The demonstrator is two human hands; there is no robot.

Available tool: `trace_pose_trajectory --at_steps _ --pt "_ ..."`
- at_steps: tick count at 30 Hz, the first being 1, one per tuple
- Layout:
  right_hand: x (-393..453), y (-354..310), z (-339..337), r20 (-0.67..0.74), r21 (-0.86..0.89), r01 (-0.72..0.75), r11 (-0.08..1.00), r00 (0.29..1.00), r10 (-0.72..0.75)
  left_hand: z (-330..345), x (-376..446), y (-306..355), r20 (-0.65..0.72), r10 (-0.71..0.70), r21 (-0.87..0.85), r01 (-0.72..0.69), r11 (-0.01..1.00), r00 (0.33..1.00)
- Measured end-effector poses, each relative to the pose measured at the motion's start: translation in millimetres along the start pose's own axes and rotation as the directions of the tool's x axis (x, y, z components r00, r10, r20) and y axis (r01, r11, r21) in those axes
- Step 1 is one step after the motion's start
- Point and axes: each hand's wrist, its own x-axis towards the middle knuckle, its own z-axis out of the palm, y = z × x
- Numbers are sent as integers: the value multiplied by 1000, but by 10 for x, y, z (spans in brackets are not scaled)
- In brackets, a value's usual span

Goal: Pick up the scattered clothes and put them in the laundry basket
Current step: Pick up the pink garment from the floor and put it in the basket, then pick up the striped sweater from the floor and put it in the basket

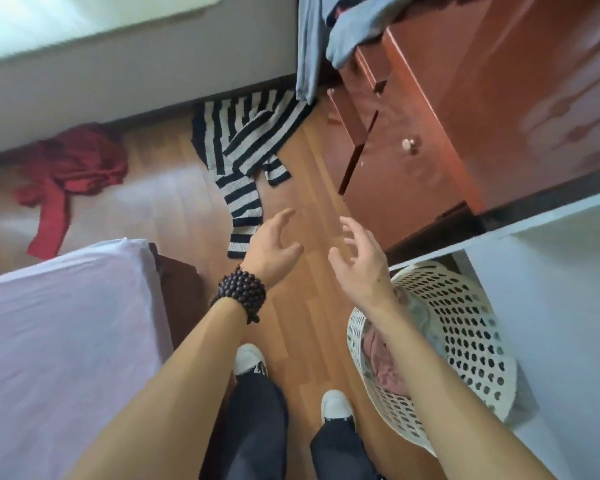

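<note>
Two garments loose on the wooden floor [302, 306]: striped black-and-white top [243, 147] spread out by the far wall, one sleeve trailing toward the near side, its cuff just beside the left hand [274, 245]; red garment [66, 171] crumpled well off to the left, near the baseboard, a strip of it running down toward the bed [59, 334]. Blue-grey cloth [347, 39] draped over the top edge of the reddish wooden dresser [465, 116], one length hanging down to the floor beside the striped top. White perforated laundry basket [465, 327] at the right, close to the feet, with pinkish fabric [385, 362] already inside — partly hidden behind the right forearm. Both hands out in front above the bare floor, empty, not touching any clothing. Left hand with fingers [284, 216] spread and slightly curled, dark beaded bracelet [241, 294] wound around the wrist. Right hand [361, 258] likewise with fingers [352, 226] splayed and bent, holding nothing. Below, dark trousers and two white shoes [335, 405] planted on the floor between bed and basket — bed covered in pale lilac sheeting. White cabinet panel [551, 271] at the right, above and behind the basket.
</note>
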Motion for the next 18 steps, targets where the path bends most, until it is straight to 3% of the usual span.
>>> trace_pose_trajectory --at_steps 10,18 --pt "1411 -1167 1188 58 -5 79 997 995 -79 -1659 1052 -750 -104 -45 -20 43 999 994" --pt "2839 -1540 1631 157 -63 108 992 983 -97 -2334 2343 -916 -97 -45 44 49 998 994"
